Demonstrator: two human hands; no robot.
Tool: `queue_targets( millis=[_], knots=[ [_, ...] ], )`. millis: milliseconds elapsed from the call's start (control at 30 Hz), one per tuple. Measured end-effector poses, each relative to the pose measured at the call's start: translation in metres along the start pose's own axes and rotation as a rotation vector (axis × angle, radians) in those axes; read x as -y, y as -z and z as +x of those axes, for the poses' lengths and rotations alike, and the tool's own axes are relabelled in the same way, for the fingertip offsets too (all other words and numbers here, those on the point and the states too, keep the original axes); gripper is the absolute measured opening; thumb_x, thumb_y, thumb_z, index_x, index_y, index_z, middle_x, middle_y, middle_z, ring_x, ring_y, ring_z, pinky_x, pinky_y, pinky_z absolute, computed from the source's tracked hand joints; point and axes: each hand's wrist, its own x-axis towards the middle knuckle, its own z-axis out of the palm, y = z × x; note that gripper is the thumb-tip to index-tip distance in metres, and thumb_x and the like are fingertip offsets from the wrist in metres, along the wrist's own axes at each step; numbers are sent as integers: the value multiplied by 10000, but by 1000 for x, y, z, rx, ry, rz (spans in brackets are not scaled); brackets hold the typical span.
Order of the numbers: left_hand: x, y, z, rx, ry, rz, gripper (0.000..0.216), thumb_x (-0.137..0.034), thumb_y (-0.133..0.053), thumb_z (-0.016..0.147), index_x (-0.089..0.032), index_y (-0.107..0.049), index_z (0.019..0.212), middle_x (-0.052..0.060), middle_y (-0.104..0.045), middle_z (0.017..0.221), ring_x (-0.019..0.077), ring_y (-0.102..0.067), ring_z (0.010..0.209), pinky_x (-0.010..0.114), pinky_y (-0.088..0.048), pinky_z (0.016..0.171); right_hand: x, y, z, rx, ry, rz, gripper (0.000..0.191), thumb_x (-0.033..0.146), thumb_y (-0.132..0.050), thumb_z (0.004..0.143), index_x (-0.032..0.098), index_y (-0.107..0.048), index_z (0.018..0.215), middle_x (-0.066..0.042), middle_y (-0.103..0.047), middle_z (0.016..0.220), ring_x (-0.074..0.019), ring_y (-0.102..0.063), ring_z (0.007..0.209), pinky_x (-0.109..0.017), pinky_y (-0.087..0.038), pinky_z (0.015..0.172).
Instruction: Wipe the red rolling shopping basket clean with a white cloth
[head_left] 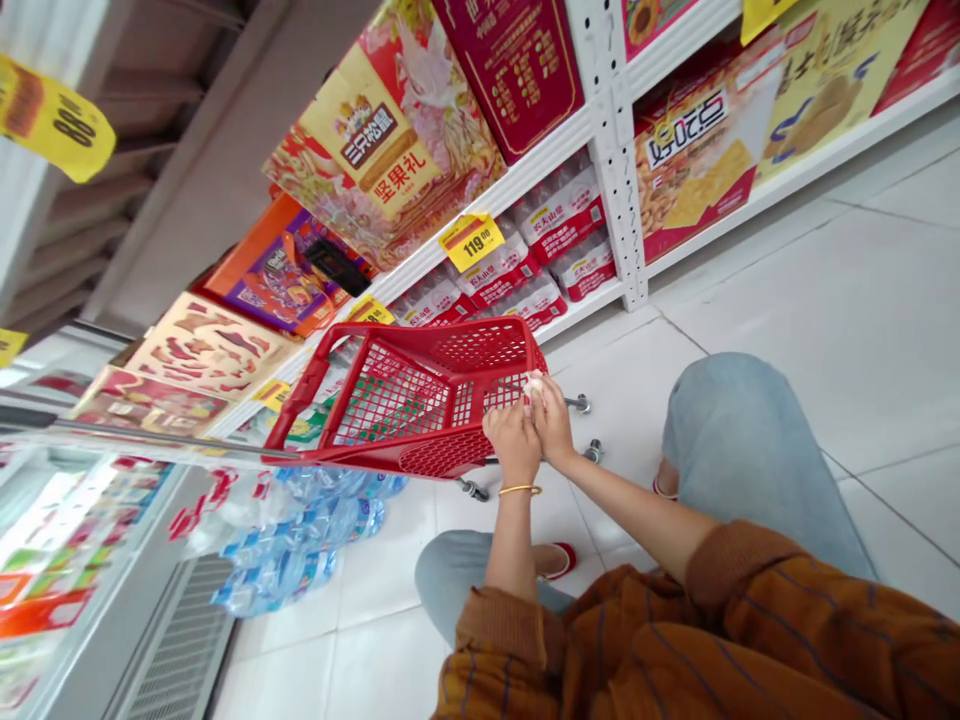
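Note:
A red plastic shopping cart [442, 455] lies tilted in front of me, with lattice walls and small casters. At its near right end my two hands are pressed together. My left hand [512, 437], with a gold bracelet on the wrist, has its fingers curled closed. My right hand [553, 418] is closed beside it, touching it. A small crumpled white piece, apparently tissue [533, 382], shows at the fingertips between them. The fingers hide most of it. Whether the hands also touch the cart's rim, I cannot tell.
White shelving [622, 180] carries gift boxes [397, 150], shrink-wrapped bottle packs [495, 270] and yellow price tags [472, 241]. Packs of blue water bottles [300, 540] stand on the tiled floor [390, 590] by a chiller [165, 620]. My bent knees [742, 440] flank my arms.

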Motion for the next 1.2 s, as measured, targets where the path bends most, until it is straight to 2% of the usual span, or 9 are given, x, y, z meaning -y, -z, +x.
queue_targets(
  millis=[233,467,533,733,900,1200],
  knots=[
    [8,-2,-2,42,-3,-25,403,-333,-309,975,-192,-671,1082,78,-683,807,220,-546,790,386,-348,841,1,1,13,-4,-16,-16,417,415,-321,976,197,-578,1222,-120,-588,1247,-202,-507,1223,-427,-377,1100],
    [6,8,-20,53,-16,-46,391,-324,-315,976,-190,-666,1084,74,-675,825,217,-540,818,389,-344,865,0,8,41,3,-21,-47,425,452,-327,971,196,-616,1148,-117,-609,1182,-212,-523,1179,-416,-399,1067],
    [7,11,-23,60,-36,-46,394,-325,-312,977,-195,-673,1066,67,-671,804,212,-533,796,384,-347,846,0,10,39,-2,-32,-39,421,456,-344,966,189,-613,1148,-121,-604,1184,-215,-524,1177,-416,-400,1063],
    [14,20,-27,78,-94,-64,407,-349,-309,977,-195,-681,1039,49,-662,741,199,-522,750,361,-356,780,4,10,27,-28,-76,-42,394,435,-561,862,182,-599,1162,-126,-581,1187,-241,-526,1161,-431,-400,1058],
    [23,31,-32,124,-116,-108,375,-352,-342,972,-207,-684,1021,44,-695,809,188,-547,772,351,-369,792,10,12,17,-14,-57,-53,385,397,-534,878,193,-580,1201,-120,-559,1167,-238,-521,1158,-439,-399,1059],
    [33,40,-42,156,-97,-119,312,-304,-391,958,-224,-683,1037,32,-700,828,179,-557,802,363,-382,843,14,10,-3,-9,-51,-77,453,481,-477,910,216,-548,1271,-122,-488,1208,-243,-489,1195,-455,-373,1089]
  ],
)
